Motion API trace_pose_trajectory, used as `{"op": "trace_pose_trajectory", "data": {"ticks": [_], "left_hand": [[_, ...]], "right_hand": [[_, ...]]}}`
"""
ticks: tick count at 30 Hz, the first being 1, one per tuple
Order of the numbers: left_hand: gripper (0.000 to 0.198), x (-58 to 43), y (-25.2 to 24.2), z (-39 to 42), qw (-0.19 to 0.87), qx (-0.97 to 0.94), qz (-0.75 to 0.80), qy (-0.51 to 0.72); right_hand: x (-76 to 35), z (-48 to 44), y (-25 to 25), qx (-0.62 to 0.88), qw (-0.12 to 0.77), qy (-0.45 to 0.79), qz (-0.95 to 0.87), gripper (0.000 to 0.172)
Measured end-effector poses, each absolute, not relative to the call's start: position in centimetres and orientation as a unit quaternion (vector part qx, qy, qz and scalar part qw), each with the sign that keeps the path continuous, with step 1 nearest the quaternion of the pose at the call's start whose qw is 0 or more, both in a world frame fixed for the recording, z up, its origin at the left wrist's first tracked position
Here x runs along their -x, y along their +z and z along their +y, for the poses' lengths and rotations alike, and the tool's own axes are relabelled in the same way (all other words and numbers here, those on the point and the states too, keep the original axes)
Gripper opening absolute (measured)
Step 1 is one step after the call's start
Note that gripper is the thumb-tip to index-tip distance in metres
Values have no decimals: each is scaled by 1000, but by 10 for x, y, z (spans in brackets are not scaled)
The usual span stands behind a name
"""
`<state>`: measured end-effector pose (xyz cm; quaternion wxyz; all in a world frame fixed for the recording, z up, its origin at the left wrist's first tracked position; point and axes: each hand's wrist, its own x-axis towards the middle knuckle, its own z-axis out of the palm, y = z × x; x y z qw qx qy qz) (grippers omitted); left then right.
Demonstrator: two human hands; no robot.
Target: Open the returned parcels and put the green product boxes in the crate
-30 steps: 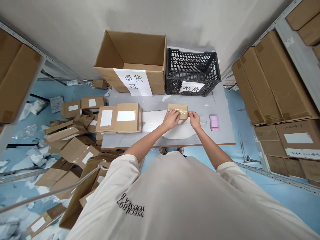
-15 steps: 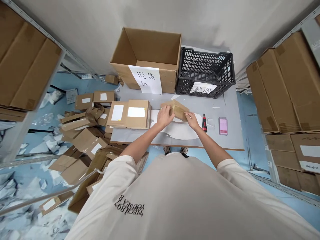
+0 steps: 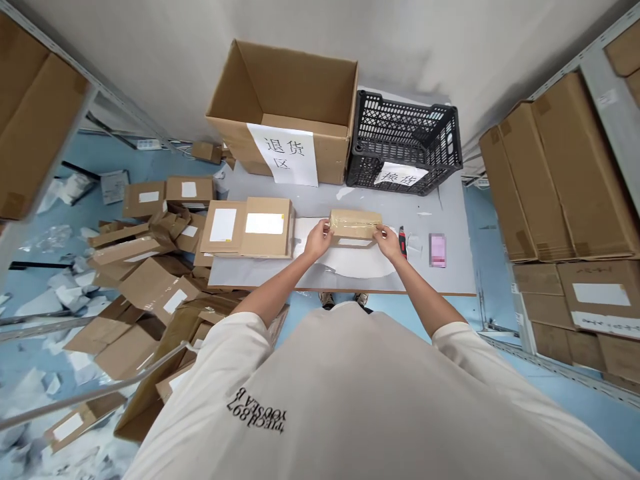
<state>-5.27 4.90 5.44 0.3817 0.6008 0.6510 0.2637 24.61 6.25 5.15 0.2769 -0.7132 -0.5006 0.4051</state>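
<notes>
We're holding the small taped box [image 3: 355,225] just above the centre of the frame, over the white sheet [image 3: 361,265] on the grey table [image 3: 445,277]. Our left hand [image 3: 319,238] is pinching its left end and our right hand [image 3: 389,241] its right end, so the hands are apart and each is clamped on the box. Whether it's resting on the sheet or lifted clear, we cannot tell. The tape across the top is looking unbroken, so we're judging this as the looking-over stage, with the box squared up level. Any work on that seal is going to call for one hand letting go while the other steadies the box. The red-handled cutter [image 3: 403,241] is lying just right of our right hand, with a pink item [image 3: 437,250] beyond it. Flat parcels [image 3: 253,227] are sitting left of centre, and an open carton [image 3: 285,100] and a black crate [image 3: 405,143] are standing at the table's far edge.
</notes>
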Motion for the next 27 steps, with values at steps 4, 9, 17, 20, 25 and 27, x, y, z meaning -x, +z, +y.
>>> {"op": "trace_pose_trajectory", "data": {"ticks": [4,9,17,20,25,27], "left_hand": [[42,23,46,48,412,-616,630,230],[43,5,49,51,334,-660,647,182],[41,-14,71,48,256,-787,554,96],[44,-16,74,45,250,-787,558,80],[51,-17,78,42,245,-782,570,60],[54,-18,81,41,239,-779,578,48]], "right_hand": [[-279,55,52,733,281,381,-488,45],[-300,49,50,714,301,410,-481,39],[-340,53,37,723,312,448,-424,25],[-363,51,25,774,270,408,-402,11],[-387,45,-1,811,162,369,-425,10],[-388,45,-12,808,143,368,-437,13]]}}
